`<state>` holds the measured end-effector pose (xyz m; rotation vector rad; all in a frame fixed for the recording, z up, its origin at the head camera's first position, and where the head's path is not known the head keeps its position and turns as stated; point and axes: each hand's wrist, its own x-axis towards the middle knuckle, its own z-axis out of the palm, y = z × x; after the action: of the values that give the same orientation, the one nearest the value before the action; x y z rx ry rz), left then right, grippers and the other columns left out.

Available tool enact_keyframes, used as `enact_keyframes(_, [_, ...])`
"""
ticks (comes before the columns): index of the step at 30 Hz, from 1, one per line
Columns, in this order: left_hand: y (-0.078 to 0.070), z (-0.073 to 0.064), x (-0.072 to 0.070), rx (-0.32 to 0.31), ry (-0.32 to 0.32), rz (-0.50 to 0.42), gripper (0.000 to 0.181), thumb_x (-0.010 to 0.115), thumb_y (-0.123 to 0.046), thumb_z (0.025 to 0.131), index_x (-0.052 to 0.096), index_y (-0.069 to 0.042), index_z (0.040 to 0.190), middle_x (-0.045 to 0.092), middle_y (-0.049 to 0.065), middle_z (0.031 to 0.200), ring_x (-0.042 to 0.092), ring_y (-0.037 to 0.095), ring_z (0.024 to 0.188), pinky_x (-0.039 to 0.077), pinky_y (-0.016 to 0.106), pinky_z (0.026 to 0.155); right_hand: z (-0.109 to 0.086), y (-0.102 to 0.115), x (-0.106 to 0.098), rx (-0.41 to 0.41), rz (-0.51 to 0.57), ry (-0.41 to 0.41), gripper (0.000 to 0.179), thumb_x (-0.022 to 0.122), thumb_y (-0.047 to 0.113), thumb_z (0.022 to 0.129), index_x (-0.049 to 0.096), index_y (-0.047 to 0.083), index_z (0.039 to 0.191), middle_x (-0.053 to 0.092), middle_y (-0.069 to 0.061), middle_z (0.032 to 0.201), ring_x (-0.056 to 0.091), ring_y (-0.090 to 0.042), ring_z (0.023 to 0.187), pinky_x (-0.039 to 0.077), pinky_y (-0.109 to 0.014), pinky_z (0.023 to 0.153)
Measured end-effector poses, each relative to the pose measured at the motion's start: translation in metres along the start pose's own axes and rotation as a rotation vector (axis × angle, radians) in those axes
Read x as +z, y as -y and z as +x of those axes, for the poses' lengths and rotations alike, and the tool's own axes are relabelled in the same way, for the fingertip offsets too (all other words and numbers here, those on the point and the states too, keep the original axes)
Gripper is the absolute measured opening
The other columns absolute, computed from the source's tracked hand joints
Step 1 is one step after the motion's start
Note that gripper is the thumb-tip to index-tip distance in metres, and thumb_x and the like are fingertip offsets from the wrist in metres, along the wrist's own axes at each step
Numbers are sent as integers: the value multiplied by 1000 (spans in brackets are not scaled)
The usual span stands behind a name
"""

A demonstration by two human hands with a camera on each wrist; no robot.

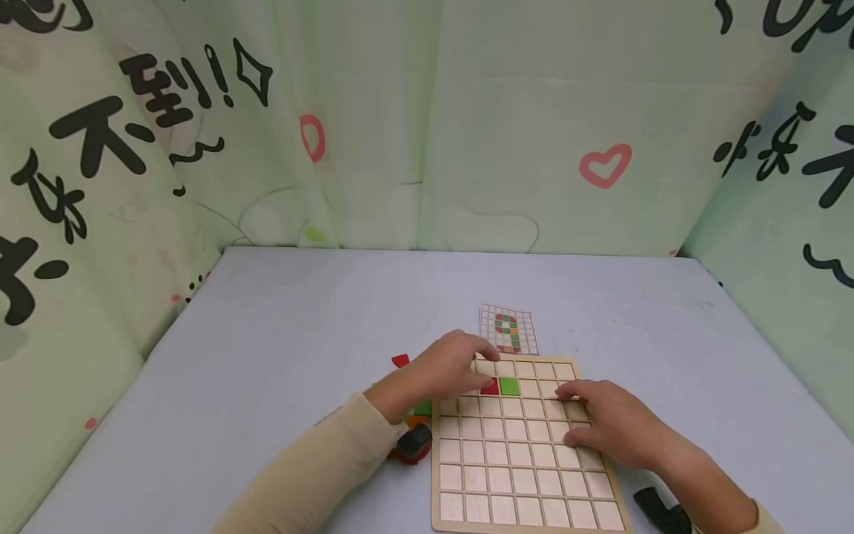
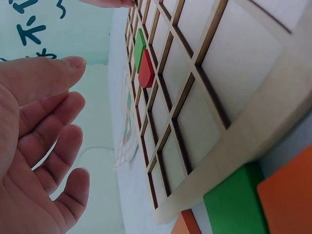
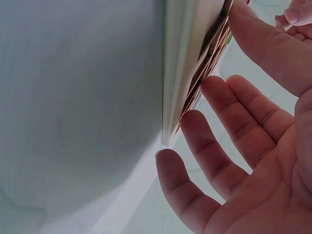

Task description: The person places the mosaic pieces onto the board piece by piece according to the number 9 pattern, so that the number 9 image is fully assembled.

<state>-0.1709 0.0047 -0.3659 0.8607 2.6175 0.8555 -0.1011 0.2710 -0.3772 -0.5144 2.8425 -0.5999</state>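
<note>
A wooden grid board [image 1: 437,482] lies on the table with a red tile [image 1: 491,387] and a green tile [image 1: 510,386] side by side in cells of an upper row. Over the board's upper left part is my left hand [image 1: 450,365], its thumb close to the red tile. In the left wrist view that hand [image 2: 41,146] has loosely bent fingers and nothing between them. My right hand [image 1: 617,419] is at the board's right side, thumb and fingers over its cells. Its fingers [image 3: 190,195] look extended and hold nothing in the right wrist view.
Behind the board lies a printed pattern card [image 1: 526,332]. Left of the board are loose tiles, among them a green block [image 2: 236,202] and an orange block [image 2: 290,192], partly hidden by the left arm. A printed curtain [image 1: 507,133] surrounds the table [image 1: 320,319].
</note>
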Motion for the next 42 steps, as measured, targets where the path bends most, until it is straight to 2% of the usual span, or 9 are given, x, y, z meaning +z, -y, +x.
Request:
enact_keyframes(16, [12, -15, -9, -36, -40, -14, 30, 76, -18, 91, 71, -11, 120, 68, -1, 112, 53, 18, 107, 48, 25, 85, 1, -1, -1, 18, 8, 18, 55, 85, 28, 77, 64, 7, 124, 65, -7, 119, 58, -37, 113, 45, -52, 91])
enact_keyframes(34, [25, -30, -16, -85, -84, -23, 27, 76, -16, 89, 72, -9, 115, 67, 2, 110, 55, 21, 108, 50, 33, 92, 0, -1, 0, 14, 3, 9, 55, 85, 29, 77, 64, 8, 123, 65, -7, 119, 57, -37, 112, 45, -52, 90])
enact_keyframes(42, [30, -36, -18, -105, -103, -33, 26, 76, -15, 89, 72, -9, 114, 66, 3, 109, 54, 22, 107, 51, 34, 88, 0, -1, 0, 8, 6, 8, 55, 85, 28, 77, 64, 8, 123, 65, -7, 119, 58, -37, 113, 45, -52, 90])
